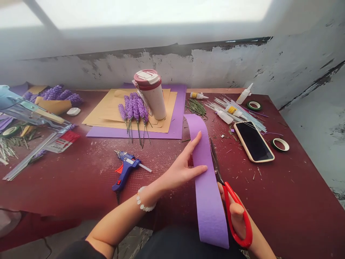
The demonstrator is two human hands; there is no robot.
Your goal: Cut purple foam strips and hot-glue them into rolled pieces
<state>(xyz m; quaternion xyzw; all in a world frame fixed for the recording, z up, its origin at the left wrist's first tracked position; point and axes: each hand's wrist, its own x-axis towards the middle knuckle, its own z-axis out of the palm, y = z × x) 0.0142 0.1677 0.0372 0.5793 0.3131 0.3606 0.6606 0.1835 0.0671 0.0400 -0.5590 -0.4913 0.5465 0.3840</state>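
A long strip of purple paper runs from the table towards my lap, its far end curling. My left hand, with a white bead bracelet at the wrist, grips the strip, thumb and a finger on its face and the other fingers hidden behind. My right hand has its fingers through the handles of red-handled scissors. Their dark blades point away from me along the strip's right edge; whether they touch the paper I cannot tell.
A blue glue gun lies left of my left hand. Behind stand a tumbler and lavender stems on paper sheets. A phone, tape rolls, glue bottles and wires lie right.
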